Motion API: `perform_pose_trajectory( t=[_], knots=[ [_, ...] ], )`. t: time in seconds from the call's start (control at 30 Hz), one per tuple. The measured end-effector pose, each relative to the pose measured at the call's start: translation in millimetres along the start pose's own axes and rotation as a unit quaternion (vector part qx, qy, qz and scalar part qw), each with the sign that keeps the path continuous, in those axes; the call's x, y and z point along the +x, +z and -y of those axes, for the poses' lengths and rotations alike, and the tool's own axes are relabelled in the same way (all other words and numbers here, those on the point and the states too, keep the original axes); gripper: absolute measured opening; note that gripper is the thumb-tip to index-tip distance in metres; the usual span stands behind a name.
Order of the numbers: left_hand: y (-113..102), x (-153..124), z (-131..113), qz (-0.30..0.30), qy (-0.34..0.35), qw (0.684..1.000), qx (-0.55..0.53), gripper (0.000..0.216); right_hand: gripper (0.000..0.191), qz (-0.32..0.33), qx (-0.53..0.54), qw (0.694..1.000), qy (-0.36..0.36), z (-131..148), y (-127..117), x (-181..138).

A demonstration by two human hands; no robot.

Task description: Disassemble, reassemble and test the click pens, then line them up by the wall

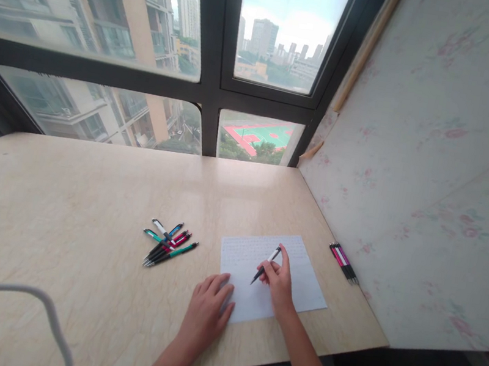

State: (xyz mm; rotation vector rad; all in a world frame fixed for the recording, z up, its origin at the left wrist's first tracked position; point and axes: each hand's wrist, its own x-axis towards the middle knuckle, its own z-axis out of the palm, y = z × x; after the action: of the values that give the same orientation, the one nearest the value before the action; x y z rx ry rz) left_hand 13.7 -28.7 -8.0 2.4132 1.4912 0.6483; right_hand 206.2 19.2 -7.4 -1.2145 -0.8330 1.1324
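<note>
Big black-framed window [204, 87] far ahead of both hands, city blocks and a sports court outside. Floral-papered wall [435, 176] to the right of the right hand. Pale marbled desk [61, 197] under both hands. White sheet of paper [299, 272] lies on the desk beneath them. Left hand [206, 310] flat, fingers loosely spread, pressing the sheet's near-left corner. Right hand [278, 281] pinches a black-and-white pen [266, 264], tip on the sheet. Loose pile of pens [167, 243] up-left of the left hand. Small pen bundle [343, 262] right of the right hand, by the wall.
</note>
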Motion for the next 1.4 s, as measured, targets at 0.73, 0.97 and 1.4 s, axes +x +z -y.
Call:
perform_pose_trajectory(
  t=[0.73,0.97,1.4],
  knots=[
    [2.3,1.3,3.2,-0.004,0.011,1.000,0.013,0.024,0.082,-0.010,-0.046,0.999,-0.007,-0.2,-9.6,1.1],
    [3.4,1.2,4.5,-0.020,0.017,1.000,0.007,0.024,0.044,-0.055,-0.166,0.984,-0.021,3.5,-53.1,21.6],
    [7.0,1.1,8.3,-0.033,0.020,0.999,0.004,0.024,0.026,-0.143,-0.702,0.698,0.009,46.9,-168.5,52.3]
  ],
)
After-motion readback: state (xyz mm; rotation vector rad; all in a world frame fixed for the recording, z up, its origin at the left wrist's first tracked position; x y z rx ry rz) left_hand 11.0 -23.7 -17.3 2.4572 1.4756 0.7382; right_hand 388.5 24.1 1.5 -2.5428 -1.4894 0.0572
